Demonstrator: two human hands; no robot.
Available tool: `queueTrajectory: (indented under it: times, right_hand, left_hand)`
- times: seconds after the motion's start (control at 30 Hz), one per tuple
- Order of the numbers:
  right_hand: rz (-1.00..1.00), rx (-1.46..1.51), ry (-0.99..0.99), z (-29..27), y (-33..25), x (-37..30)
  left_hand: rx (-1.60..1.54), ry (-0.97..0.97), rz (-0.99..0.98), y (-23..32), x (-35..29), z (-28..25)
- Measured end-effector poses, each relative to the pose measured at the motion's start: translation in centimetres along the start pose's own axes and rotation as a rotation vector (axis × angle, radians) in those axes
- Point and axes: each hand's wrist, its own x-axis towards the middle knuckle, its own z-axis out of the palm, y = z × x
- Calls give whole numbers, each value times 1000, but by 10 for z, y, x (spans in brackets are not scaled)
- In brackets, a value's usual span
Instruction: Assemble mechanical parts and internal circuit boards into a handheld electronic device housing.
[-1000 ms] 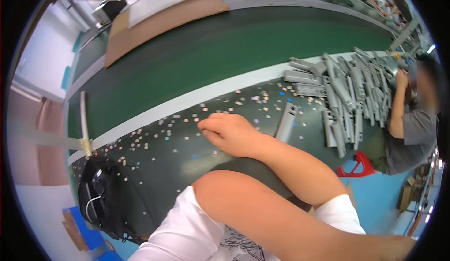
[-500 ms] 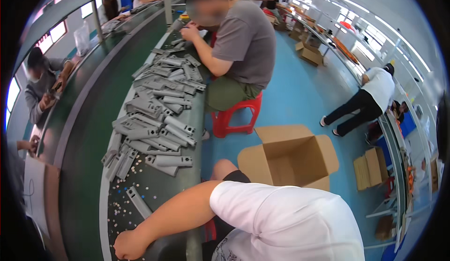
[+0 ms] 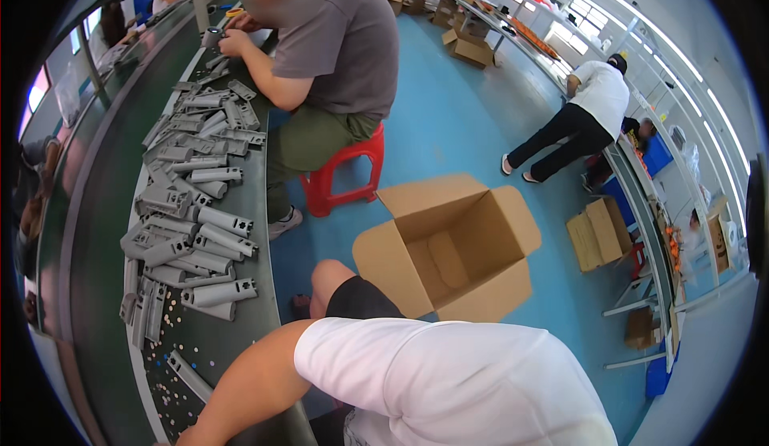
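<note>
My right arm, in a white short sleeve, reaches across to the bench on the left. My right hand [image 3: 192, 436] is cut by the lower edge, so its fingers and anything in them are hidden. Just beyond the forearm, a single long grey plastic housing [image 3: 191, 375] lies apart on the dark bench top. Farther along is a heap of similar grey plastic housings [image 3: 196, 242], tubular and with holes in their ends. Small pale and blue round bits [image 3: 164, 394] are scattered near the hand. My left hand is out of the picture.
An open cardboard box [image 3: 465, 262] stands on the blue floor beside my knee. A co-worker [image 3: 336, 46] sits on a red stool [image 3: 352, 170] farther along the bench. A green conveyor belt [image 3: 100, 262] runs behind the heap. Another person [image 3: 589, 106] bends over the right-hand shelving.
The view has swung right, so the bench and heap appear farther left. My right hand has slipped mostly past the lower edge. The single housing still lies beside the forearm.
</note>
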Motion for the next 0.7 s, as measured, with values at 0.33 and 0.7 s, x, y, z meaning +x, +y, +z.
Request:
queueTrajectory:
  times: [0.33, 0.7]
  right_hand:
    - [-4, -45, 46, 7, 9, -9]
    - [-23, -40, -18, -7, -12, -9]
  left_hand:
    - [701, -430, -1170, -90, -164, -88]
    - [1177, -1257, -876, -100, -160, -96]
